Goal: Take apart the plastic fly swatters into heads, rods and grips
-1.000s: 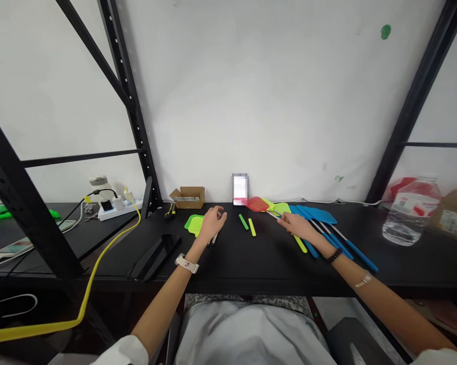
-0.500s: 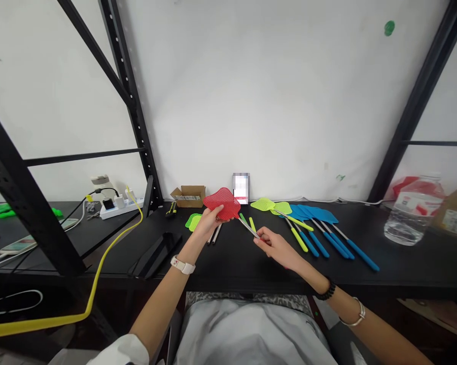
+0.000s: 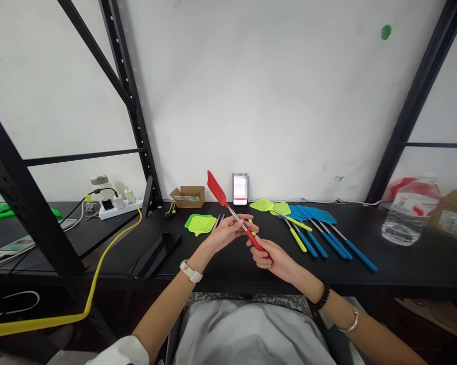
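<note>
A red fly swatter point(image 3: 216, 189) slants up in front of me, its head turned nearly edge-on. My right hand point(image 3: 270, 257) is closed around its red handle. Higher up, my left hand point(image 3: 231, 232) holds the metal shaft lightly, with some fingers stretched out past it. On the table to the left lie a yellow-green swatter head point(image 3: 202, 225) and a green one point(image 3: 190, 219) under it. Metal rods point(image 3: 218, 222) sit beside them, partly hidden by my left hand. Yellow-green swatters point(image 3: 298, 239) and several blue swatters point(image 3: 360, 253) lie to the right.
Against the wall stand a phone point(image 3: 240, 189) and an open cardboard box point(image 3: 187, 196). A black tablet-like slab point(image 3: 157, 253) lies left. A yellow cable point(image 3: 99, 274) crosses the left side, near a power strip point(image 3: 119, 207). At right is a large water bottle point(image 3: 407, 218).
The red swatter has turned from flat to nearly edge-on. My left hand has moved from its head down to the shaft; my right hand has shifted slightly lower, showing more red handle.
</note>
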A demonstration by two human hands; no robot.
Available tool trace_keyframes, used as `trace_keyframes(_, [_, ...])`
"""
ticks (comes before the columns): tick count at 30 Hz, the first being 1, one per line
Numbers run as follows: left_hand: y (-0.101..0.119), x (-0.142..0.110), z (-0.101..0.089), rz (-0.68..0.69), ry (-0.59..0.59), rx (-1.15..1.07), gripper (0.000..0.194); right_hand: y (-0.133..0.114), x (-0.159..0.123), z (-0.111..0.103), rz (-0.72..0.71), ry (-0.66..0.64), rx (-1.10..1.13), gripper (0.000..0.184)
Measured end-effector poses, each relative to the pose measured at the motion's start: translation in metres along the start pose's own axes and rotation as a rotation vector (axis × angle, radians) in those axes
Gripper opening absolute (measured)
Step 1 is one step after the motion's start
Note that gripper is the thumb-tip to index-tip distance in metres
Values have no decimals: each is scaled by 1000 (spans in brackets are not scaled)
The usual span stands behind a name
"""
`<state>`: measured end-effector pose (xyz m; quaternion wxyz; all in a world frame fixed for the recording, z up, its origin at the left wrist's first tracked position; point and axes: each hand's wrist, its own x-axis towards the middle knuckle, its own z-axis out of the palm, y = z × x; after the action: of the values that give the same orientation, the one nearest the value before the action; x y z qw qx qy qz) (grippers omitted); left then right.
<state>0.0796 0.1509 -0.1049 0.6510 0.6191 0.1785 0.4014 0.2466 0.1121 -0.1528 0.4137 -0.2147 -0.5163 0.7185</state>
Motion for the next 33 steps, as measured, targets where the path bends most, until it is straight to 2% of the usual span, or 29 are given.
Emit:
trace_keyframes(4, [2, 0, 10, 131, 83, -32, 29, -5, -1, 3, 89, -66, 100, 34])
trace_keyframes(8, [9, -1, 19, 215, 164, -39, 27, -7, 0, 16, 9, -10, -34, 42])
trace_keyframes(13, [17, -4, 25, 229, 220, -59, 25, -3, 5, 26, -182, 182, -421, 45])
trace_keyframes(18, [17, -2, 25, 240, 277, -147, 22, -1, 5, 30, -359, 357, -1015, 38])
trace_keyframes(21, [17, -2, 24, 246, 322, -233, 19, 0, 5, 35, -346, 453, -1340, 29])
trace_keyframes(24, [16, -3, 26, 233, 377, -305, 20, 0, 9, 41, -289, 519, -1508, 21])
trace_keyframes(27, [16, -1, 30, 241, 393, -340, 23, -1, 15, 45, -333, 471, -1396, 23])
trace_keyframes(30, [25, -1, 20, 248, 381, -376, 24, 6, 14, 49, -326, 318, -962, 34])
trace_keyframes(32, [41, -6, -2, 342, 435, -416, 24, 20, 5, 50, -174, 196, -617, 42])
trace_keyframes(33, [52, -12, -17, 457, 516, -436, 24, 28, -2, 50, -62, 130, -469, 45])
